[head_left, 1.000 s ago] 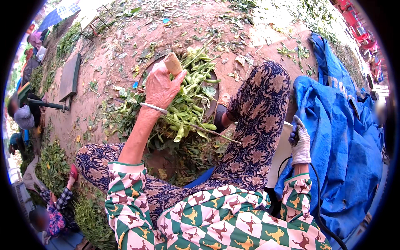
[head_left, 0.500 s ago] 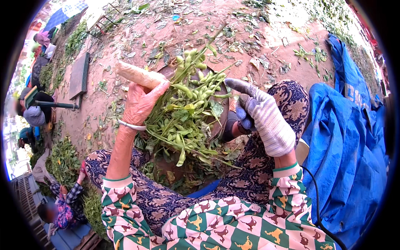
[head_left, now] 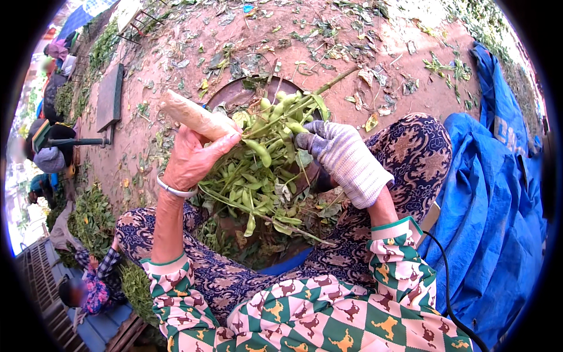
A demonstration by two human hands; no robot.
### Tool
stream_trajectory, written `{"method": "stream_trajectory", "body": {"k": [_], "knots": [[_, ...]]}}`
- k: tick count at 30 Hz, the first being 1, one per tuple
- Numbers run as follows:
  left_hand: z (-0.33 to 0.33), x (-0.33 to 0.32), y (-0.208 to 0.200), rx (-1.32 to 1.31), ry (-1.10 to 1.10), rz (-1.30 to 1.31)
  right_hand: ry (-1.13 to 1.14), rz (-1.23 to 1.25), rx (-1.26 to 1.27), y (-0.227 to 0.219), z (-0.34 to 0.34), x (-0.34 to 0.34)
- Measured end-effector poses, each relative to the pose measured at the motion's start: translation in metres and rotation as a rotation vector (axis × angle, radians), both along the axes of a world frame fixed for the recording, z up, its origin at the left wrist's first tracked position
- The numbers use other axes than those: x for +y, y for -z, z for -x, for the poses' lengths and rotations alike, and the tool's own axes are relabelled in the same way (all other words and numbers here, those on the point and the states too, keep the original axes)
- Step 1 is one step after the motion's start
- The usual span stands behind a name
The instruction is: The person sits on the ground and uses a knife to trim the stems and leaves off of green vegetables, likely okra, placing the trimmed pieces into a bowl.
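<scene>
My left hand (head_left: 196, 155), bare with a pale bangle at the wrist, is closed with its thumb against a green soybean plant (head_left: 258, 148). Along the index finger runs a thick, pale, tube-shaped piece (head_left: 196, 114); whether it is worn or held I cannot tell. The plant's bare stem points to the far right. My right hand (head_left: 340, 155), in a knitted white and purple glove, has its fingertips closed at a green pod (head_left: 297, 128) on the plant. Below both hands lies a heap of loose pods and leafy stems (head_left: 246, 190), partly over a round dark tray (head_left: 226, 94).
A blue tarpaulin (head_left: 475, 217) lies bunched at the right, with a black cord (head_left: 447, 276) beside it. Leaves litter the reddish ground (head_left: 182, 70). At the left are a dark board (head_left: 110, 97), plant heaps (head_left: 91, 220) and a seated person (head_left: 94, 287).
My right hand has moved left and its fingers have closed in at the pods. The plant has swung lower and to the right, uncovering more of the tray. My left hand stays nearly in place.
</scene>
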State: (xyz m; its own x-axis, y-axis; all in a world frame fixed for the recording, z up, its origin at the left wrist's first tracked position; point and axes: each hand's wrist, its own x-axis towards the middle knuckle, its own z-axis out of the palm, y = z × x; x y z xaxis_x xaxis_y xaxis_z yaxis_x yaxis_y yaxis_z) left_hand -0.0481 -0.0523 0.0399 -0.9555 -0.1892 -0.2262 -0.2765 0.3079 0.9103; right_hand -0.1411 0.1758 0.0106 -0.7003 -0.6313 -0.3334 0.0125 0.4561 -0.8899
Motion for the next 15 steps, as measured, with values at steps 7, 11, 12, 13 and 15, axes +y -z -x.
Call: {"method": "stream_trajectory", "body": {"k": [7,11,12,13,15], "knots": [[-0.001,0.034,0.002,0.336,-0.121,0.519,0.009,-0.08,0.032,-0.004,-0.004,0.004],[-0.001,0.079,-0.004,0.003,-0.295,-0.284,-0.075,-0.183,0.014,-0.007,-0.005,0.007],[0.0,0.084,-0.001,0.001,-0.298,-0.327,-0.069,-0.174,0.099,-0.005,-0.007,0.008],[0.001,0.087,0.007,0.0,-0.301,-0.371,-0.09,-0.186,0.196,-0.005,-0.008,0.009],[0.001,0.09,0.016,-0.006,-0.327,-0.461,-0.13,-0.21,0.384,-0.006,-0.01,0.011]]}}
